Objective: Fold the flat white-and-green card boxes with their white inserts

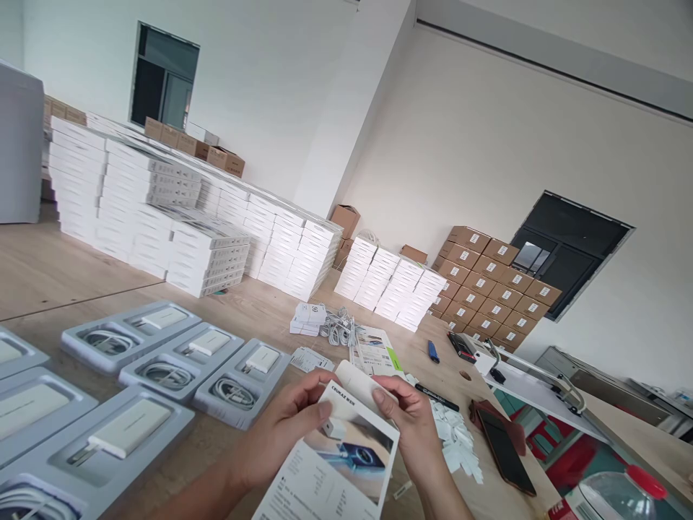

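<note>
A white printed carton (pixel 346 462) with a picture of a charger and phone on it is held between my two hands at the bottom middle. My left hand (pixel 284 430) pinches its upper left edge with the thumb on top. Gripping the upper right edge is my right hand (pixel 414 422), its thumb pressed near the raised white end flap (pixel 351 379). To the left of my hands stand several grey trays (pixel 203 393), each with a white charger (pixel 261 359) and a coiled white cable (pixel 232 392). The carton's inside is hidden.
Beyond my hands lie bundled cables (pixel 340 328), a printed sheet (pixel 375 348), and a blue cutter (pixel 432 352). A black marker (pixel 437 397), white slips (pixel 458 442), phone (pixel 506 451), and red-capped bottle (pixel 606 498) are rightward. Stacked white boxes (pixel 208 263) and brown cartons (pixel 481 282) stand behind.
</note>
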`<action>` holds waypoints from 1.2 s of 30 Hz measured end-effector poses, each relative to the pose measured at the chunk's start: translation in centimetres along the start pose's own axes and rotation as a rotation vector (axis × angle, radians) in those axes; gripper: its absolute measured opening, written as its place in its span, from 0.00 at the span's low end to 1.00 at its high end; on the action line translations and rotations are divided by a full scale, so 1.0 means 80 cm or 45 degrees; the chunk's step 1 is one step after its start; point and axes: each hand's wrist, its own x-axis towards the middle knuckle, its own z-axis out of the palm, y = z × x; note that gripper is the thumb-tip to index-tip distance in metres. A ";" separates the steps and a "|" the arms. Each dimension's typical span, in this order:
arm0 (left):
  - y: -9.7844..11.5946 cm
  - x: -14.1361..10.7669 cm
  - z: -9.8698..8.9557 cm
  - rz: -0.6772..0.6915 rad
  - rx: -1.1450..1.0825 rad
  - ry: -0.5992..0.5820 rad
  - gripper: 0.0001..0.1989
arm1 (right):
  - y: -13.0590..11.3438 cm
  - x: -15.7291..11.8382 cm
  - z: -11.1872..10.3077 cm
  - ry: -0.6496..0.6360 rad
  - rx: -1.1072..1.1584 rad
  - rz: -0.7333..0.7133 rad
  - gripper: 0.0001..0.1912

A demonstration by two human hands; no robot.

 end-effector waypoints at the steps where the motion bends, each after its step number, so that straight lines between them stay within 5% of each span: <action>1: -0.001 0.000 0.000 0.002 -0.013 -0.005 0.16 | 0.000 0.000 -0.001 0.007 -0.067 -0.058 0.13; 8: -0.015 0.001 -0.003 -0.024 -0.110 0.051 0.15 | 0.003 0.002 -0.007 0.013 -0.329 -0.418 0.03; 18: 0.001 0.000 -0.001 -0.099 -0.126 -0.053 0.15 | 0.008 0.007 -0.010 -0.068 -0.267 -0.145 0.11; 27: 0.000 0.003 0.003 -0.144 -0.308 0.085 0.13 | 0.001 -0.001 -0.005 -0.074 -0.596 -0.557 0.08; 36: 0.003 -0.001 0.004 -0.120 -0.114 -0.112 0.09 | -0.004 0.003 -0.011 -0.099 -0.448 -0.217 0.09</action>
